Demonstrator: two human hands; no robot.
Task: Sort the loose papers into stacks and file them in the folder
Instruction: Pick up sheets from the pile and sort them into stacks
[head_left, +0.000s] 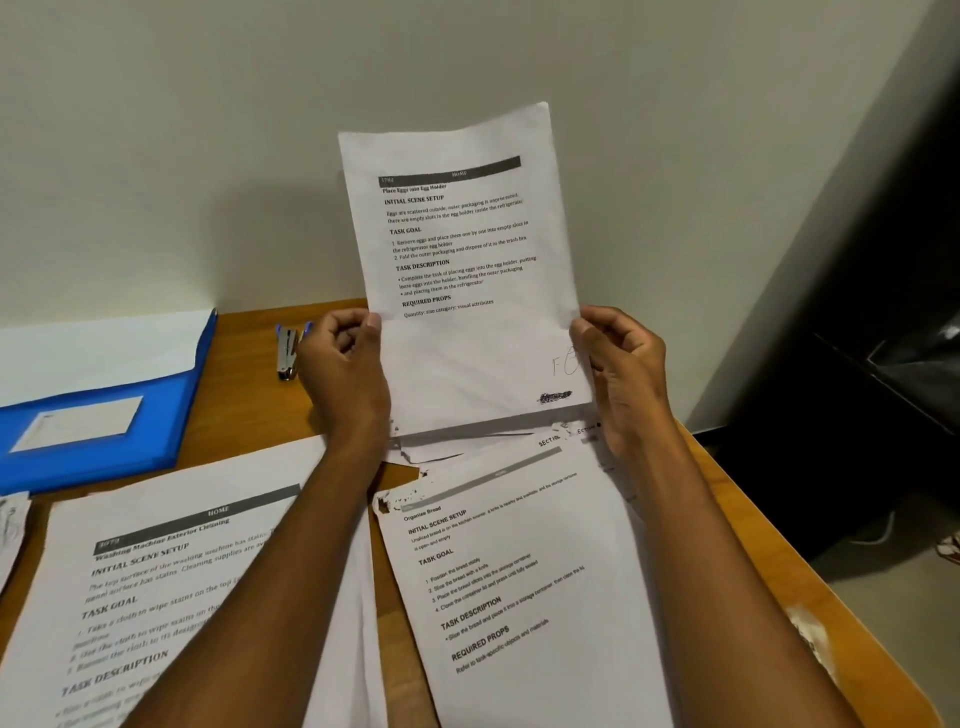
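I hold a printed sheet headed "Place Eggs into Egg Holder" (467, 260) upright above the wooden table. My left hand (345, 374) pinches its left edge and my right hand (621, 364) pinches its right edge, both low on the page. Under my right forearm lies a stack topped by an "Organize Bread" sheet (519, 571). At the lower left another stack shows a "Washing Machine Exterior Cleaning" sheet (156, 587). A blue folder (104, 452), with white paper sticking out of its top, lies at the far left.
A stapler (287, 351) stands on the table (249, 395) behind my left hand, near the wall. More loose sheets (447, 447) lie below the held page. The table's right edge (779, 519) drops to a dark floor area. A crumpled paper (13, 525) pokes in at the left edge.
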